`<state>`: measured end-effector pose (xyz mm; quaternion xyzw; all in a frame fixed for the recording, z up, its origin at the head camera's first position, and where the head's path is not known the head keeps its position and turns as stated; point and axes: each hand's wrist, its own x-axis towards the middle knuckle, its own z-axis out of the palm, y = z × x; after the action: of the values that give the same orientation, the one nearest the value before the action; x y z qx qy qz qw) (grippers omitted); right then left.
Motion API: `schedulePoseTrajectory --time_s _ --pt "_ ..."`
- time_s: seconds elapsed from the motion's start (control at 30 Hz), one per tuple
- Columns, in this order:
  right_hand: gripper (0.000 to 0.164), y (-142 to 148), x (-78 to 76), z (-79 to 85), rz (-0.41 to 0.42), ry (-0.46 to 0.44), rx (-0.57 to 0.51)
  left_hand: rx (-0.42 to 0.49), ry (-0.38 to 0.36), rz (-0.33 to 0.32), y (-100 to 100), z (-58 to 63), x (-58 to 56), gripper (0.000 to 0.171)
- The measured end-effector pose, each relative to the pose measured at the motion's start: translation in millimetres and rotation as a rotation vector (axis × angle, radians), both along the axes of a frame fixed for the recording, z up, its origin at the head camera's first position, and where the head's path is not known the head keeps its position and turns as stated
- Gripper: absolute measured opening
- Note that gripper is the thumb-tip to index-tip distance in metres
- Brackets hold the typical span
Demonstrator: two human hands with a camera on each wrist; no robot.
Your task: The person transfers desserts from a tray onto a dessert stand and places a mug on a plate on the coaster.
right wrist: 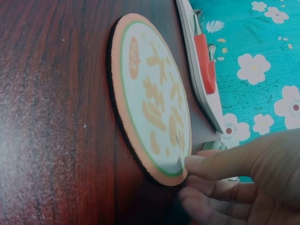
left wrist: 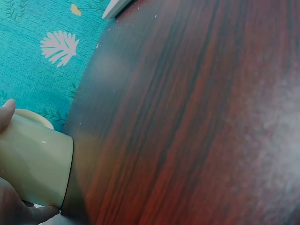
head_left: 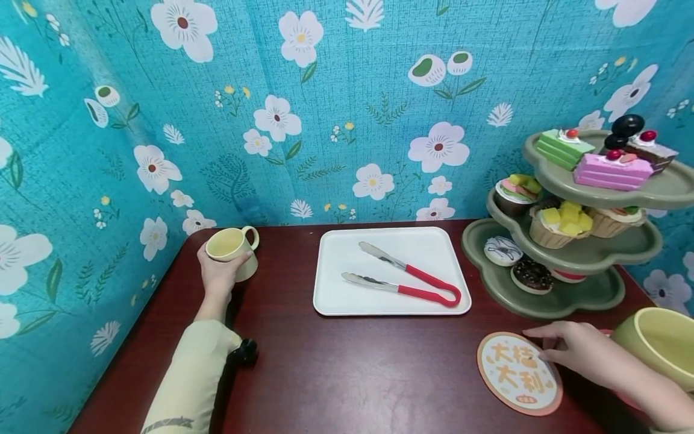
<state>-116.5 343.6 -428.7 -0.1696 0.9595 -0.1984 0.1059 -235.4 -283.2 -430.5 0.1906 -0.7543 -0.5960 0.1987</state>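
At the table's back left, my left hand (head_left: 215, 278) grips a pale yellow mug (head_left: 247, 269) round its body, the handle pointing away to the right. The left wrist view shows the mug (left wrist: 40, 159) low at the left, thumb and fingers on opposite sides. Over at the front right, my right hand (head_left: 588, 355) pinches the edge of a round coaster (head_left: 506, 377) with orange characters and an orange rim. In the right wrist view the thumb lies on top of the coaster (right wrist: 154, 98), and the other fingers are at its edge.
A white tray (head_left: 331, 295) holds red-handled tongs (head_left: 428, 295). To the right stands a green three-tier stand (head_left: 542, 310) with toy cakes, cupcakes and donuts. A second yellow mug (head_left: 631, 334) sits beyond my right forearm, a red edge showing below it. Floral cloth (head_left: 347, 120) hangs behind.
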Motion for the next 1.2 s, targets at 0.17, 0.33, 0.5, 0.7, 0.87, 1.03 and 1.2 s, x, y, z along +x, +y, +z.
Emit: schedulePoseTrajectory --time_s 0.17,0.33,0.5,0.7,0.87,1.03,1.2 --pt "0.035 -2 -0.5 1.7 0.012 0.026 -0.015 -0.015 -0.015 0.019 -1 1.5 1.8 0.093" --pt "0.032 -4 -0.3 2.0 0.019 0.062 -0.037 -0.017 -0.033 0.028 -2 1.1 4.8 0.093" --pt "0.028 -5 -1.4 2.6 0.019 0.086 -0.04 -0.008 -0.032 0.038 -3 -1.2 6.4 0.093" --pt "0.027 -7 -1.9 1.9 0.034 0.106 -0.062 -0.019 -0.029 0.041 -3 -3.4 9.5 0.093" --pt "0.027 -9 -4.6 4.3 0.033 0.087 -0.059 -0.021 -0.02 0.03 -3 -1.8 13.3 0.093" --pt "0.024 -13 -6.1 8.9 -0.008 0.079 -0.027 -0.012 0.021 -0.03 2 5.6 16.6 0.093" --pt "0.022 -18 -6.1 10.9 -0.008 0.159 -0.017 -0.011 0.032 -0.105 12 14.9 21.3 0.091"
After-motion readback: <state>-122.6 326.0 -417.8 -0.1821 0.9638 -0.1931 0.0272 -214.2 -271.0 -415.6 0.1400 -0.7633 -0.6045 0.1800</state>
